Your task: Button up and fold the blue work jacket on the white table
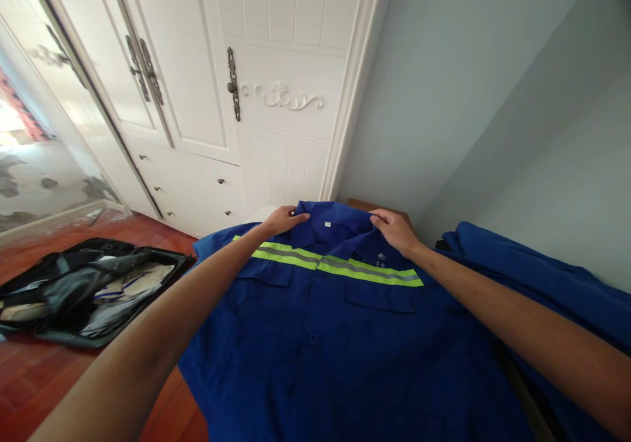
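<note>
A blue work jacket (320, 356) with a yellow-green and grey reflective stripe across the chest hangs spread in front of me, its buttoned front facing me. My left hand (284, 220) pinches the collar at its left side, thumb on the inside. At the collar's right side, my right hand (394, 230) grips the cloth between thumb and fingers. A small white label shows inside the neck, and a pale printed mark sits on the chest near my right hand. The jacket's lower hem runs out of view.
An open suitcase (106, 291) with clothes in it lies on the red wooden floor (170, 402) at left. White wardrobe doors (290, 67) stand ahead, beside a grey wall (419, 100). Blue fabric (532, 274) lies at right. A brown wooden edge (407, 217) shows behind the collar.
</note>
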Demonstrator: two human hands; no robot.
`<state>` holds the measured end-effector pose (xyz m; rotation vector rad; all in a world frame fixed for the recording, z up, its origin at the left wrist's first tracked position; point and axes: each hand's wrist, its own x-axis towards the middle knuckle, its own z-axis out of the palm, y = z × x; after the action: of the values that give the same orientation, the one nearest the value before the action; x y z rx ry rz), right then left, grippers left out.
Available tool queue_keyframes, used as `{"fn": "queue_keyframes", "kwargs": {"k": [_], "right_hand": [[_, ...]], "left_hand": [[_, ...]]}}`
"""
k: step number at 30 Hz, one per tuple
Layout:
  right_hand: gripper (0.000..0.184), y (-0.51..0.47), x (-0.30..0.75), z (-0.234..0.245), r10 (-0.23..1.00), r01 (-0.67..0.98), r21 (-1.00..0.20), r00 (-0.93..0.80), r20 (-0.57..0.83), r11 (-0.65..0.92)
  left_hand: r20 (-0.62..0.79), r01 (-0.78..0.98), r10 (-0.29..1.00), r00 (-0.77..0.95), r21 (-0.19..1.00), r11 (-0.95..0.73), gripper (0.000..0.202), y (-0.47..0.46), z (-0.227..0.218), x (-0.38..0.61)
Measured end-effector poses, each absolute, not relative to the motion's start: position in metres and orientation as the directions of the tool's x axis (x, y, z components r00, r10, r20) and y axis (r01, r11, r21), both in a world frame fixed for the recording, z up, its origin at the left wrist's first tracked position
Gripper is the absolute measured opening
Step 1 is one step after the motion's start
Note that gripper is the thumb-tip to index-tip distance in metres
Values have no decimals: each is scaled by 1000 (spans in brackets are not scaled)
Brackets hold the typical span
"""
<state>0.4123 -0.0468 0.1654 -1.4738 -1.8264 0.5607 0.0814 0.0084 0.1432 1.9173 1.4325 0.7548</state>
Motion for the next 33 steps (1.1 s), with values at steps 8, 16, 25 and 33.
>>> {"fn": "queue_keyframes", "kwargs": {"k": [8, 16, 25, 33], "right_hand": [[51, -47, 431, 159, 997, 429, -903, -82, -6, 30], [61, -34, 425, 132, 978, 328, -939, -136, -160, -108], [57, -32, 425, 124, 978, 219, -967, -132, -162, -130], [56, -49, 429, 129, 970, 130, -980, -172, -173, -152]], "left_hand": [[1, 354, 938, 348, 926, -132, 75, 15, 147, 82], [-36, 252, 955, 296, 967, -41, 69, 22, 135, 80], [-104, 85, 924, 367, 993, 78, 57, 18, 135, 69], [-90, 160, 947, 309, 986, 42, 59, 14, 134, 62]]}}
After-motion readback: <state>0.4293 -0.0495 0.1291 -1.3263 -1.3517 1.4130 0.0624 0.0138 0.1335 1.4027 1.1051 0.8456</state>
